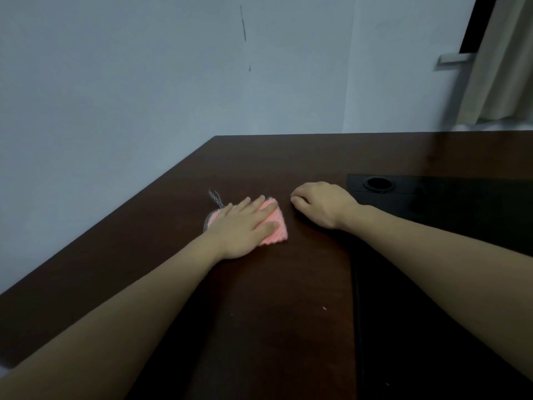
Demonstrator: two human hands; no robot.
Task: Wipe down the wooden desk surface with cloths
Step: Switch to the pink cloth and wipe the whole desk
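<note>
Your left hand (240, 229) lies flat on a pink cloth (275, 226), fingers straight and spread, pressing it onto the dark wooden desk (274, 298). Most of the cloth is hidden under your palm; its ribbed right edge and near corner show past your fingertips. A grey checked hanging loop (215, 197) sticks out from the cloth's far left side and lies on the wood.

Your right hand (323, 204) rests on the desk just to the right of the cloth, apart from it. Its fingers are curled under, knuckles up, fingertips touching the wood. Nothing shows inside that hand, though the palm side is hidden, so you cannot tell for certain whether it holds something small.

Both of your forearms reach in from the near edge across the desktop. To the right of your right hand, a black panel (432, 197) sits in the desk surface, with a round cable hole (378, 183) at its far left corner. A few pale specks (324, 308) lie on the wood nearer to you. Behind the desk stands a pale blue-grey wall (144, 82), and a beige curtain (499, 76) hangs at the far right.
</note>
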